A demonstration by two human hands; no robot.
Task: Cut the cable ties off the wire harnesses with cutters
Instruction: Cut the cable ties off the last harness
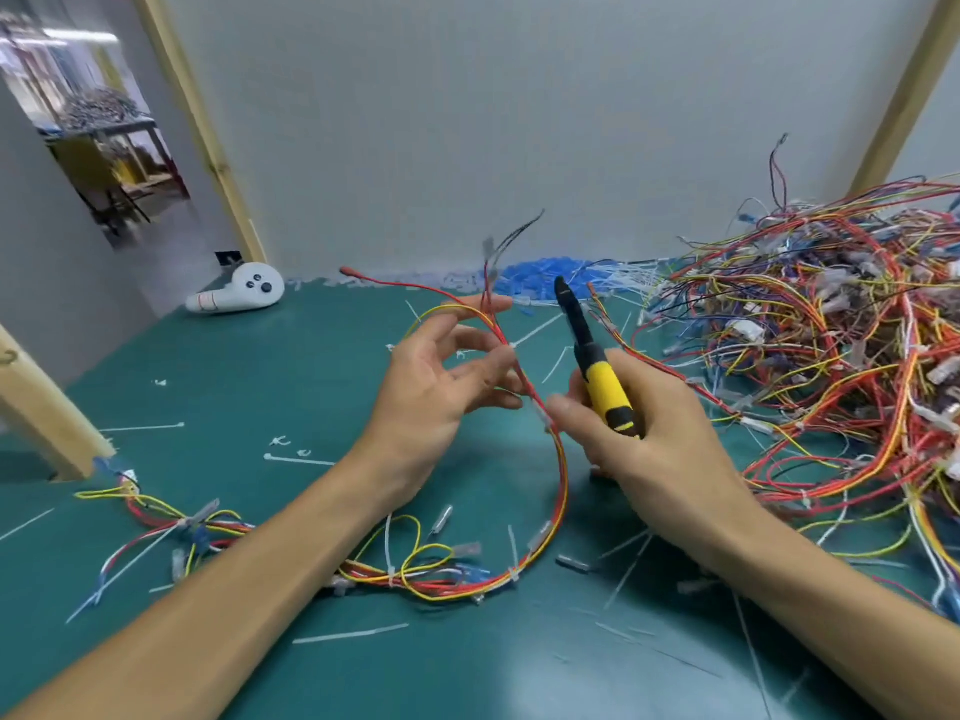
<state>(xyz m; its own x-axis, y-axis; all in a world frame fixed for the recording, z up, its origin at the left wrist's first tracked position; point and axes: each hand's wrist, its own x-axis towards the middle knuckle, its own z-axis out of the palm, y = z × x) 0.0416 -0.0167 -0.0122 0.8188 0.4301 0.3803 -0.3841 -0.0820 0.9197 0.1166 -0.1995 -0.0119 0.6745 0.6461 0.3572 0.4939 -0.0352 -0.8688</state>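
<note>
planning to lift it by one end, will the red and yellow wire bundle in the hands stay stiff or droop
Probably droops: the wire bundle curves in a slack loop from the left hand down to the table. Likely light, as thin wires draped over relaxed fingers. The white ties may stiffen the bound stretches slightly.

A workshop: green bench mat [291, 387], heaped wire harnesses [810, 324].
</note>
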